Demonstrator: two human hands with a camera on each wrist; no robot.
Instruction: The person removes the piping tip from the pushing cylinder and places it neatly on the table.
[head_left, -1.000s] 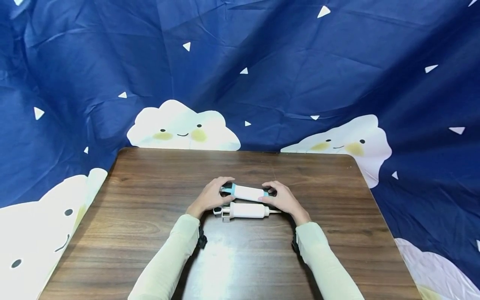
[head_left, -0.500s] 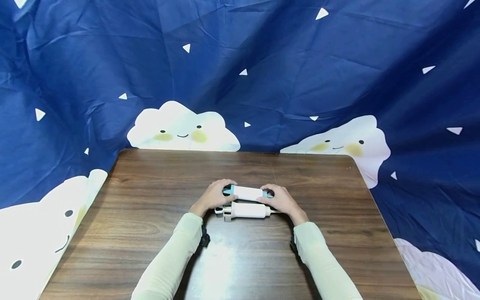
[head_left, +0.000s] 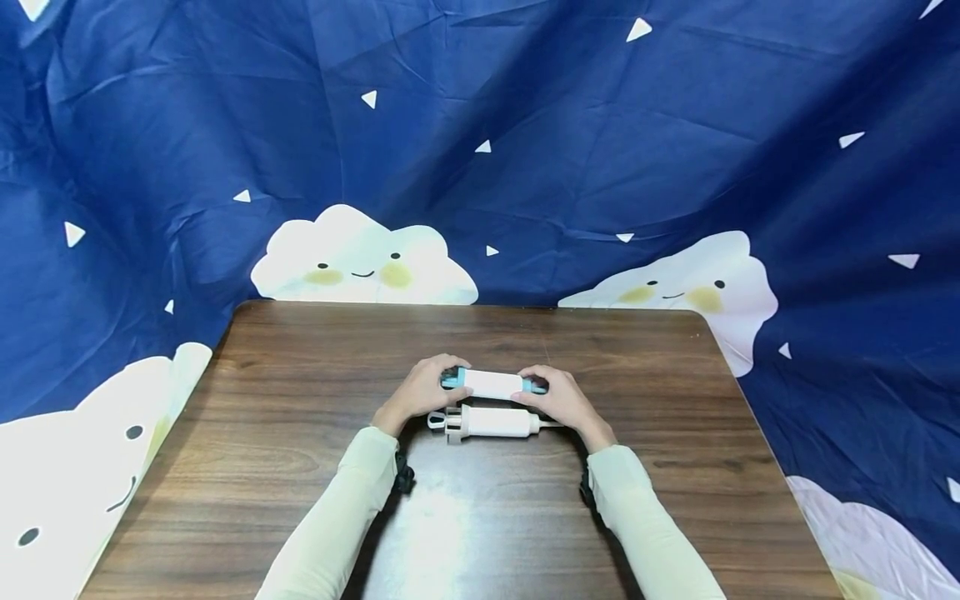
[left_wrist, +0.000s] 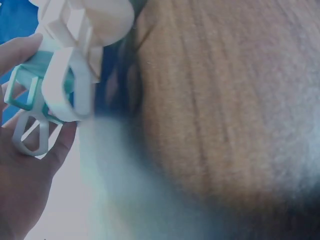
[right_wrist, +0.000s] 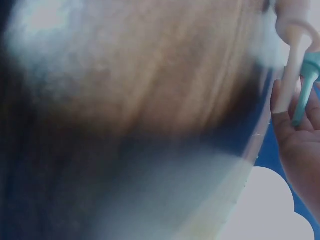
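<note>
Both hands hold a white-barrelled plastic syringe with teal ends (head_left: 491,384), lying crosswise near the table's middle. My left hand (head_left: 411,397) grips its handle end, thumb on the near side and fingers on the far side. Around the nozzle end curl the fingers and thumb of my right hand (head_left: 564,400). Just nearer to me, parallel to it, is a white and beige syringe (head_left: 497,422), its looped plunger handle (left_wrist: 55,85) to the left. In the right wrist view its beige nozzle (right_wrist: 291,65) overlaps my fingers, beside the teal nozzle (right_wrist: 306,92).
The dark wood table (head_left: 300,500) has rounded far corners. Behind and beside it hangs a blue cloth (head_left: 525,100) printed with clouds and white triangles. Black wrist bands (head_left: 403,475) sit at the light sleeves (head_left: 337,517).
The teal-ended syringe lies more level than a second ago, and more teal shows at its handle end. Both hands have shifted slightly with it. The beige syringe has barely moved.
</note>
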